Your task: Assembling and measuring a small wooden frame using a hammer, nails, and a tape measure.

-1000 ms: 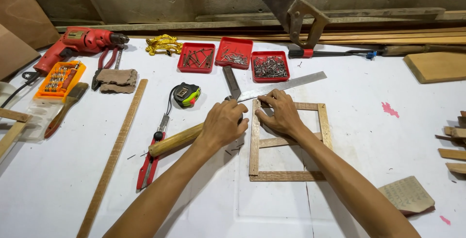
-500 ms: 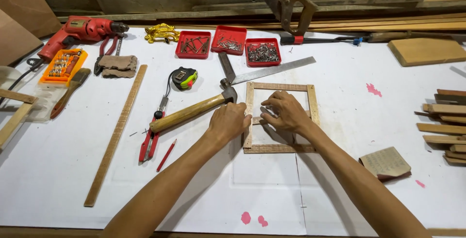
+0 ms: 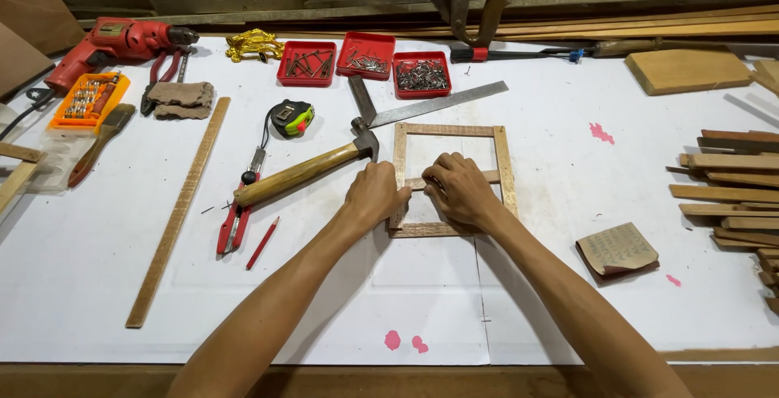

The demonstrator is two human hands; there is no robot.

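A small rectangular wooden frame (image 3: 501, 163) with a crossbar lies flat on the white table. My left hand (image 3: 375, 195) rests on the frame's left rail, fingers curled against the wood. My right hand (image 3: 458, 191) covers the crossbar near its left end, fingertips pinching at it. Whether a small part sits between the fingers I cannot tell. A wooden-handled hammer (image 3: 302, 174) lies just left of the frame, its head touching the frame's upper left corner.
A steel square (image 3: 430, 106) lies behind the frame. Three red trays (image 3: 366, 55) of nails and screws stand farther back. Tape measure (image 3: 292, 116), red pliers (image 3: 235, 219), red pencil (image 3: 262, 242), long wooden strip (image 3: 178, 211), red drill (image 3: 114, 45), sandpaper block (image 3: 618, 249), stacked slats (image 3: 730, 195).
The view has tilted down, showing more of the table's near edge. Both hands stay on the frame, working closer together at the crossbar's left end.
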